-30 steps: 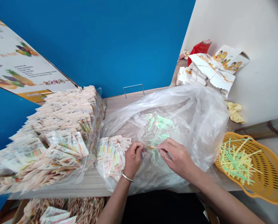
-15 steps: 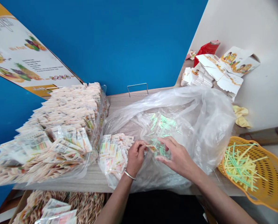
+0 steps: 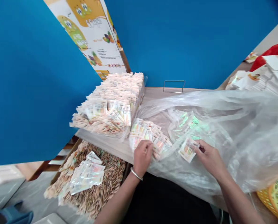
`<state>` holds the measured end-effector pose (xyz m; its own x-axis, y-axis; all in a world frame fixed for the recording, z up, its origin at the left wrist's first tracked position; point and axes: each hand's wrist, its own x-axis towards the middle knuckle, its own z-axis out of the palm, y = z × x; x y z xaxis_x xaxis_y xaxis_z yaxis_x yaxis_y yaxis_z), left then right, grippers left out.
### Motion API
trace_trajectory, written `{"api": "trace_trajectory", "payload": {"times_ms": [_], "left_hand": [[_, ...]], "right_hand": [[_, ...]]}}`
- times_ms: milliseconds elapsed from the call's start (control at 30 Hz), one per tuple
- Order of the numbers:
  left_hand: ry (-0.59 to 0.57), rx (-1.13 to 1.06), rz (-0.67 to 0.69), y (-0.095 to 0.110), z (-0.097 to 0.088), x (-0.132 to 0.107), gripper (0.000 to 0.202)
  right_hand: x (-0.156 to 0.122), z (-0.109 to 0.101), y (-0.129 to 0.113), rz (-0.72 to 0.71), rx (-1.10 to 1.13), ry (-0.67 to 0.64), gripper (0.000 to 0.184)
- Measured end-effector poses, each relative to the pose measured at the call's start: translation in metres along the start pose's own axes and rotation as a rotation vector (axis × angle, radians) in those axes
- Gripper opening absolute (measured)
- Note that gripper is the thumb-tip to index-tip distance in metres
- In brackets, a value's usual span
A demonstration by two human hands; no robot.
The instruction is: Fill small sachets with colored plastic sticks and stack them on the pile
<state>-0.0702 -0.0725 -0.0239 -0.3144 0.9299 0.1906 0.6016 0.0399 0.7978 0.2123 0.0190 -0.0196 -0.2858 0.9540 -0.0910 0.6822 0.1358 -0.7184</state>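
Observation:
My right hand (image 3: 209,157) pinches one small clear packet (image 3: 187,150) with coloured sticks inside, held just above a big crumpled clear plastic bag (image 3: 234,130). My left hand (image 3: 142,155), with a metal bangle at the wrist, rests curled on a small stack of the same packets (image 3: 148,133) at the table's front edge. Loose green sticks (image 3: 190,123) show through the bag beyond my right hand.
A large heap of packets (image 3: 113,104) fills the table's left side. Below the table edge a box (image 3: 92,180) holds more packets. A wire stand (image 3: 174,86) stands by the blue wall. Folded cartons (image 3: 258,79) lie far right, an orange basket (image 3: 273,193) at lower right.
The view swung left and down. My hands have separated: the right one now holds a whole packet, and the left one has dropped onto the small packet stack.

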Motion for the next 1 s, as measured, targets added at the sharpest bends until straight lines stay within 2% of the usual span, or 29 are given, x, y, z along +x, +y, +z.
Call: {"api": "trace_trajectory", "payload": {"times_ms": [67, 133, 200, 233, 300, 367, 433, 500, 567, 667, 733, 800, 900, 1000], "left_hand": [[0.162, 0.128, 0.009, -0.029, -0.023, -0.007, 0.017], [0.221, 0.236, 0.085, -0.052, -0.036, -0.005, 0.023], [0.215, 0.321, 0.163, -0.067, -0.038, 0.004, 0.031], [0.204, 0.357, 0.189, -0.072, -0.036, 0.009, 0.034], [0.183, 0.410, 0.231, -0.076, -0.029, 0.020, 0.037], [0.143, 0.413, 0.274, -0.077, -0.023, 0.023, 0.034], [0.098, 0.375, 0.306, -0.078, -0.021, 0.019, 0.029], [0.056, 0.319, 0.321, -0.079, -0.023, 0.011, 0.027], [0.039, 0.256, 0.301, -0.079, -0.026, 0.003, 0.024], [0.136, 0.201, 0.156, -0.078, -0.028, 0.001, 0.020], [0.207, 0.217, 0.033, -0.078, -0.026, 0.004, 0.028], [0.214, 0.239, -0.034, -0.079, -0.024, 0.009, 0.036], [0.174, 0.225, -0.141, -0.085, -0.027, 0.014, 0.028], [0.245, 0.208, -0.327, -0.093, -0.041, 0.013, 0.025]], "right_hand": [[0.001, 0.004, 0.011, 0.046, -0.228, 0.081, 0.031], [0.004, 0.009, 0.005, -0.013, -0.441, 0.234, 0.037], [0.014, 0.017, -0.023, -0.164, -0.530, 0.360, 0.043], [0.022, 0.024, -0.043, -0.245, -0.528, 0.376, 0.043], [0.045, 0.043, -0.090, -0.382, -0.461, 0.257, 0.038], [0.075, 0.072, -0.134, -0.423, -0.401, 0.070, 0.039], [0.104, 0.105, -0.165, -0.344, -0.438, -0.035, 0.047], [0.125, 0.135, -0.178, -0.235, -0.492, -0.142, 0.054], [0.131, 0.157, -0.176, -0.226, -0.510, -0.152, 0.054], [0.120, 0.171, -0.155, -0.344, -0.417, -0.103, 0.046], [0.107, 0.171, -0.138, -0.415, -0.321, -0.088, 0.040], [0.096, 0.171, -0.126, -0.478, -0.237, -0.064, 0.037], [0.088, 0.171, -0.115, -0.551, -0.135, -0.042, 0.035], [0.087, 0.170, -0.112, -0.591, -0.060, -0.076, 0.036]]}}
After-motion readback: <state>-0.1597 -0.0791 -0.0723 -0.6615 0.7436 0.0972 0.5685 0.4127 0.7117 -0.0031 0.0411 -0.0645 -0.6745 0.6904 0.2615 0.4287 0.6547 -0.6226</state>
